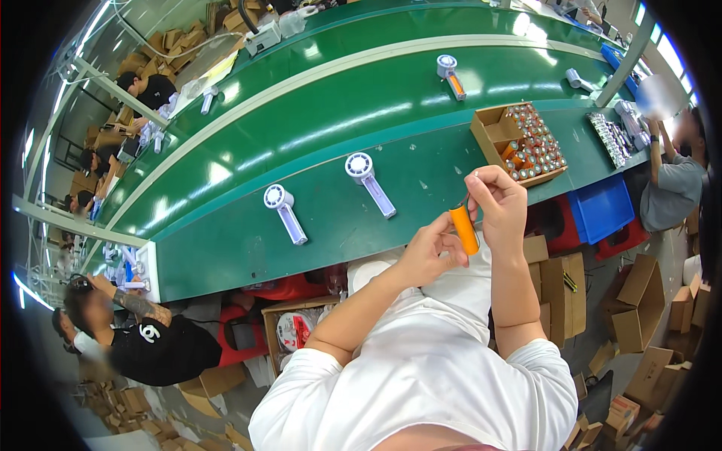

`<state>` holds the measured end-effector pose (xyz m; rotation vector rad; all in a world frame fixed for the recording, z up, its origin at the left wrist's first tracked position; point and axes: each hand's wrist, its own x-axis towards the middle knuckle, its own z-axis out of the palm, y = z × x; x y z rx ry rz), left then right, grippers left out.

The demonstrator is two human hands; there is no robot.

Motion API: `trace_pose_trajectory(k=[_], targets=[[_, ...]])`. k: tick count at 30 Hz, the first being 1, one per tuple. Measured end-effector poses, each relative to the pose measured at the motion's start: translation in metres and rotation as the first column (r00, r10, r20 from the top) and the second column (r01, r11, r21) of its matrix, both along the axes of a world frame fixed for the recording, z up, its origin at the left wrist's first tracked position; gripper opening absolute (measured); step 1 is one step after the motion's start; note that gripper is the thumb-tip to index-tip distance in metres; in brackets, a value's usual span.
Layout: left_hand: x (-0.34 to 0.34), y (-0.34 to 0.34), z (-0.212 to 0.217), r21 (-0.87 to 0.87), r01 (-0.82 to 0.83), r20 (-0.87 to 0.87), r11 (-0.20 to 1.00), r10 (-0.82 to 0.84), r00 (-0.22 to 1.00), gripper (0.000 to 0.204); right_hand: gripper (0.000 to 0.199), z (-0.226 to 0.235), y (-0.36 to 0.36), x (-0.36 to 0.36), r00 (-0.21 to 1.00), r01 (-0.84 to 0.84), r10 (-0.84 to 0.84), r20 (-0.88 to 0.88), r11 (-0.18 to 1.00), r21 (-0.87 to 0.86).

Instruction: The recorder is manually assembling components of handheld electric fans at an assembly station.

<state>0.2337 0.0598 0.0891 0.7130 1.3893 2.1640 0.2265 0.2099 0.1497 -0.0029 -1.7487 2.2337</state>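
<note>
Orange and cylindrical, a battery cell sits pinched between a worker's two hands at the centre of the frame, just off the near edge of the green bench. The right hand grips its upper end with fingers curled tight around it, where a thin dark lead seems to stick out, though it is too small to be sure; the left hand closes on the lower part from the side, steadying it. Up and to the right, an open cardboard box holds rows of like cells standing on end. Two white handheld fans lie flat on the bench left of the hands, heads toward the top of the frame, and a third fan rests on the belt beyond. The step looks like handling or checking a single cell taken from the box. Any move from here would call for a firm two-handed hold and care with whatever sits at the cell's top. Co-workers sit at the frame's left and right edges.
</note>
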Motion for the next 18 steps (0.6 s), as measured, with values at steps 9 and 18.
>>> trace_pose_trajectory(k=[9, 18], targets=[[0.028, -0.036, -0.03, -0.289, -0.307, -0.134, 0.907, 0.28, 0.951, 0.035, 0.033, -0.041, -0.017, 0.031, 0.85, -0.476, 0.362, 0.382, 0.839, 0.264], [0.098, -0.078, -0.129, -0.775, -0.632, -0.611, -0.004, -0.25, 0.751, 0.06, 0.026, -0.081, -0.005, 0.029, 0.971, -0.114, 0.141, 0.192, 0.983, -0.142]])
